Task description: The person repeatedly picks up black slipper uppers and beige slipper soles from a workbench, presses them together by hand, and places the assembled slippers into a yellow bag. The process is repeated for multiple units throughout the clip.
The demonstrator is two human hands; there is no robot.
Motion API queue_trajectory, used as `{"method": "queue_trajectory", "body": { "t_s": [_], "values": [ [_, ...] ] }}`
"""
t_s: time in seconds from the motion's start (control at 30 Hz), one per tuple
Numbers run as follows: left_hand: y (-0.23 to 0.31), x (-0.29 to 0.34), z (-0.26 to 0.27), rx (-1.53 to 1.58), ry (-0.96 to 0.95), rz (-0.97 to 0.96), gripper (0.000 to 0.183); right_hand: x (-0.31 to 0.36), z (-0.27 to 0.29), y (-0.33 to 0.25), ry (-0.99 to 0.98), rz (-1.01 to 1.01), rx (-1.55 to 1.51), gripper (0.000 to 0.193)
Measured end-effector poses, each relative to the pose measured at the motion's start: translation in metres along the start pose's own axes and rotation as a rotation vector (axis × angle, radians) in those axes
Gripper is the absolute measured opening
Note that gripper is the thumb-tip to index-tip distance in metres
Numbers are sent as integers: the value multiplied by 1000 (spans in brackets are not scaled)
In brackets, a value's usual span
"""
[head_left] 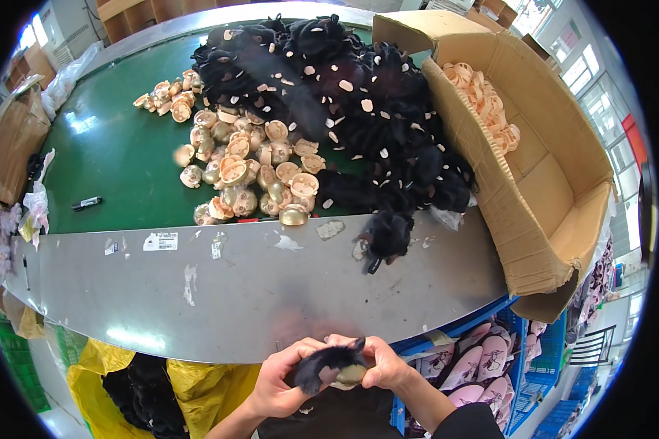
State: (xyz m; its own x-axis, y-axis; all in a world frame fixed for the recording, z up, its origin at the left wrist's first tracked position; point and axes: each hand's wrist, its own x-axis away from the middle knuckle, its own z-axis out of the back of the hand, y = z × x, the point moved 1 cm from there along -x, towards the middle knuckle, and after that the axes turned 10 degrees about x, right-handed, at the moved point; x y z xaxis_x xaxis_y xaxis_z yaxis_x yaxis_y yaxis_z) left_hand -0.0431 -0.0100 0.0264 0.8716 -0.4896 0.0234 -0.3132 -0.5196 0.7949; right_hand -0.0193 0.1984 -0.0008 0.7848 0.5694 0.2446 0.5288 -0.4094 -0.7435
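Between my hands, near the lower edge, is a small black plush piece [321,366] with a gold, rounded plastic shell [351,375] at its right end. My left hand [280,377] grips the plush from the left, fingers curled behind it. My right hand [385,364] closes on the shell side, thumb beside the gold part. Beyond, on the metal table edge [271,285], lies a separate black plush piece [388,235]. Farther off, a heap of beige and gold plastic doll heads [234,172] sits on the green tabletop [110,161].
A large pile of black plush pieces [293,88] lies behind the heads. An open cardboard box [520,190] at right holds peach-coloured bands [483,102]. A black marker [86,203] lies at left. Below are a yellow bag [201,388] and a blue crate [523,366] with pink printed pieces [494,355].
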Motion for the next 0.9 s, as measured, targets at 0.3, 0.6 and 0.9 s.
{"method": "queue_trajectory", "body": {
  "t_s": [0.3, 0.6, 0.9],
  "values": [
    [-4, 16, 21, -64, -34, -69, 27, -3, -42, -32, 86, 372, 857, 43],
    [4, 22, 35, -155, -266, -73, 33, 0, -68, -7, 284, 798, 1262, 42],
    [2, 30, 15, -334, -111, -205, 36, -1, -59, -6, 258, 935, 1234, 33]
  ]
}}
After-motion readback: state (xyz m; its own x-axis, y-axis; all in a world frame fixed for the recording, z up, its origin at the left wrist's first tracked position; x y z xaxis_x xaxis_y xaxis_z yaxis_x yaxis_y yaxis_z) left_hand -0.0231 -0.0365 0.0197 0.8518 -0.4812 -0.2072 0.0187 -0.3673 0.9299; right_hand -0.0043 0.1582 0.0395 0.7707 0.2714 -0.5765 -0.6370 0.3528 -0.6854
